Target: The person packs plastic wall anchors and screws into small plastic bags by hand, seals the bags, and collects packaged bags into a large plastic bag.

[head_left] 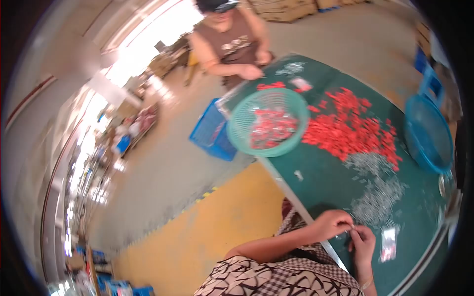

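My left hand (334,224) and my right hand (363,240) meet over the near edge of the green table, fingertips pinched together. Whatever lies between them is too small to make out. Beside my right hand is a small clear plastic bag (388,244) with red and whitish contents. Just beyond the hands spreads a pile of small silvery metal pieces (377,197). A heap of small red pieces (345,128) adjoins it farther up the table. To its left, a green plastic basket (234,126) holds clear bags with red contents.
Across the green table (316,185), a co-worker (229,47) stands with both hands near small bags and red pieces. A blue crate (210,133) is on the floor at left. A blue basket (428,133) is by the table's right edge. Cardboard boxes (284,10) stand behind.
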Motion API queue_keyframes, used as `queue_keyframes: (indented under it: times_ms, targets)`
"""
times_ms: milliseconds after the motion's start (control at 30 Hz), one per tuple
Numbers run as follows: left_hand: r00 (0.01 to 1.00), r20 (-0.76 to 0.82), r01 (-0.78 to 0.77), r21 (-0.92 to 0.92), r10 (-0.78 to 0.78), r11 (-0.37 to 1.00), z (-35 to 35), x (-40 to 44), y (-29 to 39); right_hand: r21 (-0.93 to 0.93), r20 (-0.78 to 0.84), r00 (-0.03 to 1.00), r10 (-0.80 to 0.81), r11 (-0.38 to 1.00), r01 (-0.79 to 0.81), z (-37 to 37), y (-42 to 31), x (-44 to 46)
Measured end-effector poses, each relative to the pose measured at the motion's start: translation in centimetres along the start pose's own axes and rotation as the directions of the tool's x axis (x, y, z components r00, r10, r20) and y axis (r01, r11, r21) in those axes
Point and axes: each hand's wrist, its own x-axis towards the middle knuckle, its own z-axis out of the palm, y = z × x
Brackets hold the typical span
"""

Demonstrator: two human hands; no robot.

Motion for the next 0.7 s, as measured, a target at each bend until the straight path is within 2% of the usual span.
queue_keyframes:
  times_ms: [33,100,133,367,467,667,700]
  targets:
    - [0.999,-0.006,-0.034,0.007,0.034,0.999,0.1,0.0,0.1,-0.033,0.018,0.999,-0.03,0.999,0.031,-0.3,0.4,0.1]
    - [0.999,0.028,0.025,0.066,-0.027,0.997,-0.3,0.2,0.9,-0.009,0.016,1.0,-0.012,1.0,0.012,-0.8,1.2,0.4]
    - [0.999,0.032,-0.014,0.054,0.013,0.998,-0.4,0.3,1.0,-0.007,0.019,0.999,-0.034,0.999,0.034,-1.1,1.7,0.7]
    - [1.0,0.006,-0.007,0.017,0.006,1.0,-0.4,-0.1,1.4,0.018,-0.07,0.986,-0.154,0.988,0.155,-1.0,2.9,1.9]
    - [0.999,-0.027,-0.036,0.035,0.037,0.999,-0.2,-0.3,1.7,-0.154,0.03,0.998,0.063,0.986,-0.057,-0.1,-1.0,-0.1]
    - [0.996,-0.075,-0.057,-0.018,0.055,0.998,0.9,-0.2,1.4,-0.125,0.019,0.998,0.054,0.991,-0.051,-0.7,0.0,0.2]
    - [0.996,-0.082,-0.042,-0.029,0.039,0.999,1.0,-0.2,1.5,-0.156,0.019,1.0,0.009,0.988,-0.006,-0.4,-0.3,0.0]
